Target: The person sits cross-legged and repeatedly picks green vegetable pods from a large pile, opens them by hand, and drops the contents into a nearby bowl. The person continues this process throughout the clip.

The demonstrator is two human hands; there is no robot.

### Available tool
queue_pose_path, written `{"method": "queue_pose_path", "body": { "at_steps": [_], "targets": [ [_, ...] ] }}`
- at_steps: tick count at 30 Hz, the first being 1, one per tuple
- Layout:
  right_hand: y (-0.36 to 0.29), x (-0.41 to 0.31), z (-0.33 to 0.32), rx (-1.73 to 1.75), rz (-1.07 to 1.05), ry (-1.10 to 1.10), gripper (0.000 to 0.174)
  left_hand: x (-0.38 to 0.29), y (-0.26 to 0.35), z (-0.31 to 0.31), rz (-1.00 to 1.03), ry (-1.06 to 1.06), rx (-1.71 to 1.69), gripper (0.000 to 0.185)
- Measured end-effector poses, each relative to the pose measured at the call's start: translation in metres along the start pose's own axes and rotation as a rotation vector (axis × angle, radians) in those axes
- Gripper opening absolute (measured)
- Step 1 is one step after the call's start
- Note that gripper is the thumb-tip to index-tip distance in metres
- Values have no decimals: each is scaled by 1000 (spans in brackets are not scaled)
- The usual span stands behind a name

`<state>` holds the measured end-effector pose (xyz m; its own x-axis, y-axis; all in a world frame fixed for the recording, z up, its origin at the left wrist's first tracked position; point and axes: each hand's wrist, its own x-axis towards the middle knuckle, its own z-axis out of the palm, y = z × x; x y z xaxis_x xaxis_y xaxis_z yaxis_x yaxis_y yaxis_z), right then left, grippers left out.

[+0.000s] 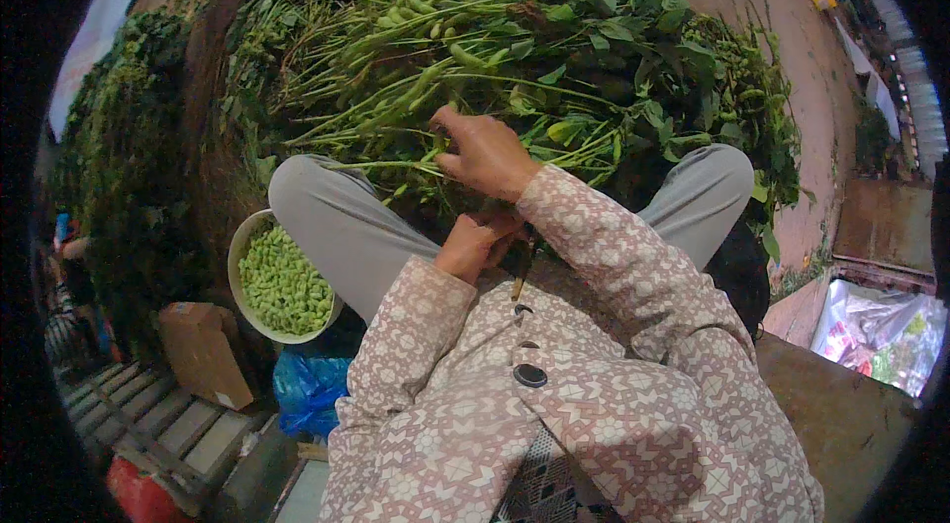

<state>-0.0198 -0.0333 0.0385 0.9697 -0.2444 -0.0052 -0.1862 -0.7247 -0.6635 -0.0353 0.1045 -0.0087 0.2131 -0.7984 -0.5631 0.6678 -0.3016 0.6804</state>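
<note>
A heap of cut soybean plants (pixel 460 55) with green pods lies in front of my bent legs. Over the near stems hangs my right hand (pixel 486 152), its thumb and forefinger apart and nothing visible between them. My left hand (pixel 471 245) is curled just below it, close to my lap. Its fingertips are partly hidden by the right cuff. A thin brownish stalk (pixel 523 278) shows beside that fist; whether the fist grips it is unclear. To the left of my knee stands a pale bucket (pixel 234 278) holding many green soybean pods or beans (pixel 286 285).
A second mass of green plants (pixel 133 115) rises at the left. Near the bucket are a blue plastic bag (pixel 308 389), a cardboard box (pixel 204 356) and a slatted wooden surface (pixel 178 419). Something red (pixel 141 489) sits lower left. Plastic sheeting (pixel 876 330) lies at the right.
</note>
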Motion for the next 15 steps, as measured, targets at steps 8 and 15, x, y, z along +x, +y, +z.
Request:
{"method": "queue_pose_path", "body": {
  "at_steps": [8,15],
  "targets": [
    [9,-55,-25,335,-9,145,27,-12,28,-1,191,28,-549,23],
    [-3,-93,-15,466,183,158,21,-5,18,-4,158,52,-584,21]
  ]
}}
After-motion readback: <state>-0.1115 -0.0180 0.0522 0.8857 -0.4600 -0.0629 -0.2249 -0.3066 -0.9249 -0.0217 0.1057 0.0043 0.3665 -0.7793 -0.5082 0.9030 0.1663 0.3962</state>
